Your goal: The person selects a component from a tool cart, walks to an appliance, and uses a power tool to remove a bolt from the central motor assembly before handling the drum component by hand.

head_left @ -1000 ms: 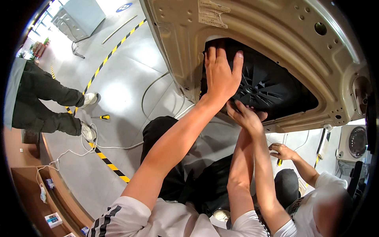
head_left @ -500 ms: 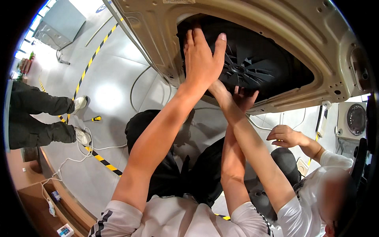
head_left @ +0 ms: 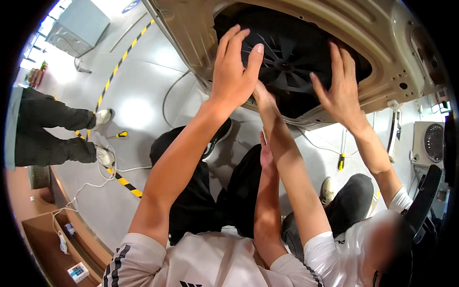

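1. Head view, the only one here: a black wheel point(head_left: 286, 68) sits around the middle of the hole point(head_left: 311, 33) in a tan panel point(head_left: 382, 43).
2. Left hand point(head_left: 234, 76) is up by the hole's left edge, thumb stuck out wide from the fingers, nothing in its grip. The wheel's off to the right of those fingers; can't tell if the fingertips touch it.
3. Right hand point(head_left: 266, 154) is below the panel's bottom edge, well apart from the wheel, partly behind a co-worker's forearm point(head_left: 290, 155). Can't tell how its fingers are set, sorry.
4. The co-worker's right hand point(head_left: 343, 98) is at the hole's right edge, fingers spread, so the wheel's between it and the left hand.
5. Floor stuff: a screwdriver point(head_left: 122, 134) beside somebody's shoes point(head_left: 103, 117).
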Demonstrator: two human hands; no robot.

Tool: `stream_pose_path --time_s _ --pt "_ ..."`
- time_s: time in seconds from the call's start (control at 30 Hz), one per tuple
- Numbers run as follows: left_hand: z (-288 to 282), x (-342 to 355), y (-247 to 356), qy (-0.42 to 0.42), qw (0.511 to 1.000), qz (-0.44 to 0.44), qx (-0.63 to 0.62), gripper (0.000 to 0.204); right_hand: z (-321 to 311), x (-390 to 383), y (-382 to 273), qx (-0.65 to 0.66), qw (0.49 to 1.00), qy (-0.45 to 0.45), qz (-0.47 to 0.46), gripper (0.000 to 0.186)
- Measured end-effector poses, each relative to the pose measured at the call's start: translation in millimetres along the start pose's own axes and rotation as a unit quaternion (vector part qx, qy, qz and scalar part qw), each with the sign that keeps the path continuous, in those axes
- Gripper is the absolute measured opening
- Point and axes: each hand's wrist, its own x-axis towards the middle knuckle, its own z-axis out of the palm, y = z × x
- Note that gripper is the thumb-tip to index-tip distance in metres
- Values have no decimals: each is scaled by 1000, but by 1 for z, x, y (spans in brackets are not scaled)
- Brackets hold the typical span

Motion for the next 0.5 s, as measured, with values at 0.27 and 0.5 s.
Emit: stream_pose_path --time_s 0.27,0.5 --pt "-118 -32 -17 28 991 -71 113 32 35 -47 132 82 974 201 61 26" --pt "-308 -73 -4 49 957 -173 229 31 58 -51 182 58 974 182 120 21"
